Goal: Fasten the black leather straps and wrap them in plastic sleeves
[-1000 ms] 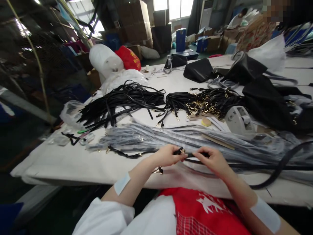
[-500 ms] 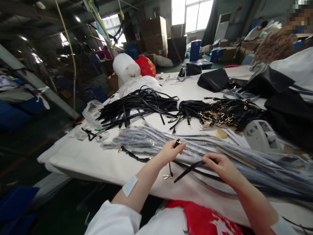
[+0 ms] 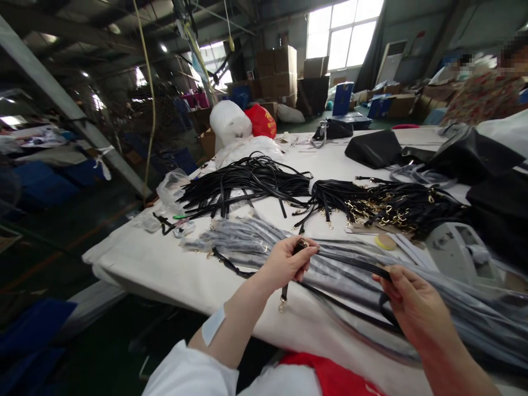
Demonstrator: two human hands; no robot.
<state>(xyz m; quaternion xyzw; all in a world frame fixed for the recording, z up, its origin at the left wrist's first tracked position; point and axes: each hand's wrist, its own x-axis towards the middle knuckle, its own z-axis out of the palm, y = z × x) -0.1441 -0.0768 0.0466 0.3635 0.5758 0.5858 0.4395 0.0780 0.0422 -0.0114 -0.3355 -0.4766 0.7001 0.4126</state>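
Observation:
My left hand [image 3: 286,261] is closed in a pinch on the buckle [image 3: 302,245] end of a black strap [image 3: 350,262]. Below that hand dangles a short strap piece ending in a gold snap hook [image 3: 282,306]. The strap runs nearly taut to my right hand [image 3: 414,297], whose thumb and fingers grip it farther along. Under both hands lie straps in clear plastic sleeves [image 3: 334,283]. A large bundle of black straps [image 3: 247,179], bound with a white tie [image 3: 312,186], rests behind them, its gold hooks [image 3: 388,212] toward the right.
A white tape dispenser [image 3: 457,256] and a yellow round item [image 3: 384,242] lie to the right on the white-covered table [image 3: 136,264]. Black bag-like pieces [image 3: 373,148] sit at the back right. A white roll [image 3: 230,122] and red bag [image 3: 261,120] stand behind.
The strap's free end, pointing down in my right hand before, is now at my left hand by the buckle. My right hand has moved right and holds the strap stretched out.

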